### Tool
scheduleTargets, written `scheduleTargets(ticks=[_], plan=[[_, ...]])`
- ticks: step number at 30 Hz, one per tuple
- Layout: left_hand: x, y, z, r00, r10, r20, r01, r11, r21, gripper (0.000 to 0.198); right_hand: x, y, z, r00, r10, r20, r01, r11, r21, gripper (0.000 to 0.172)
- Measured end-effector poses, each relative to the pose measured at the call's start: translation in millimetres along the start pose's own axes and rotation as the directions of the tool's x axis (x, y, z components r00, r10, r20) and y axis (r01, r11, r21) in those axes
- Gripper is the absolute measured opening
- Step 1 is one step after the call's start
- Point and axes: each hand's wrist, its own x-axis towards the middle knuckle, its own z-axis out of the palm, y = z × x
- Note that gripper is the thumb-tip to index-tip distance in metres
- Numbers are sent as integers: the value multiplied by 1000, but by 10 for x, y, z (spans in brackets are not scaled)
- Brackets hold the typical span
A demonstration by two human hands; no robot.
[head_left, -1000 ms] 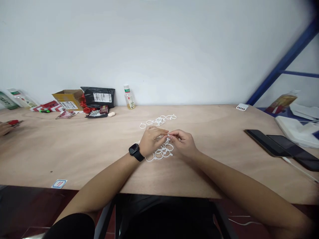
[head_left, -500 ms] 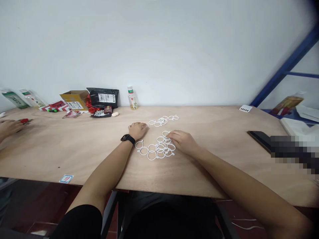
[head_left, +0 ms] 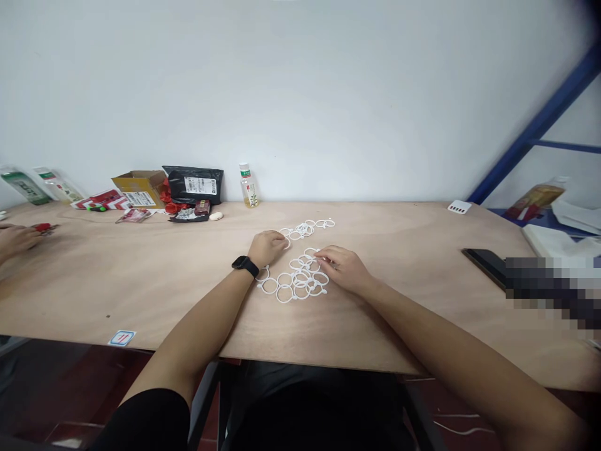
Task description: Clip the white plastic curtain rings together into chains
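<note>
My left hand [head_left: 268, 248], with a black watch on its wrist, is closed with its fingertips on a white plastic ring [head_left: 287, 242] beside the far group of rings. That far group of white rings [head_left: 307, 230] lies overlapping on the table. Close to me, a larger cluster of white rings with small knobs [head_left: 285, 294] spreads between my forearms. My right hand [head_left: 346, 266] has its thumb and fingers drawn together at the right edge of a white ring [head_left: 310, 252] at the top of this cluster. Its fingertips partly cover that ring.
Along the wall stand an oil-coloured bottle [head_left: 248, 186], a black parcel bag [head_left: 195, 183] and an open cardboard box [head_left: 138, 188]. Another person's hand [head_left: 19, 240] holds something red at far left. A dark phone [head_left: 483, 266] lies right; a blue metal frame [head_left: 530, 141] rises behind it.
My left hand has slid right toward the far group, and the ring at its fingertips shows more. My right hand stays nearly in place. One upper ring of the near cluster has shifted slightly left.
</note>
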Motion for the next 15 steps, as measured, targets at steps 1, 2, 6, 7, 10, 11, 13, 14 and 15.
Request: scheduleTargets(ticks=[1, 2, 6, 7, 10, 11, 13, 14, 15], plan=[[-16, 45, 3, 1000, 7, -25, -9, 998, -66, 17, 0, 0, 3, 1000, 22, -15, -22, 1000, 7, 21], [-38, 102, 6, 999, 6, -41, -11, 993, -121, 17, 1, 1, 6, 999, 45, -29, -45, 999, 15, 22], [-153, 391, 10, 992, 124, -28, -128, 962, -240, 18, 5, 12, 18, 993, 108, -53, -105, 993, 49, 25], [-175, 456, 5, 979, 203, -6, -198, 950, -242, 20, 5, 17, 21, 993, 108, -51, -105, 993, 53, 26], [-209, 574, -13, 911, 400, 101, -384, 911, -149, 24, 6, 36, 32, 995, 97, -33, -96, 994, 50, 25], [-211, 587, -19, 892, 430, 140, -416, 902, -117, 24, 5, 46, 37, 995, 96, -26, -94, 994, 46, 24], [-209, 586, -29, 879, 434, 198, -429, 900, -73, 22, 5, 68, 46, 995, 95, -15, -94, 995, 42, 22], [-209, 579, -33, 882, 420, 214, -417, 907, -61, 21, 4, 79, 50, 995, 95, -10, -95, 995, 41, 22], [-210, 569, -36, 887, 402, 226, -401, 915, -52, 20, 4, 90, 53, 995, 96, -6, -96, 995, 40, 21]])
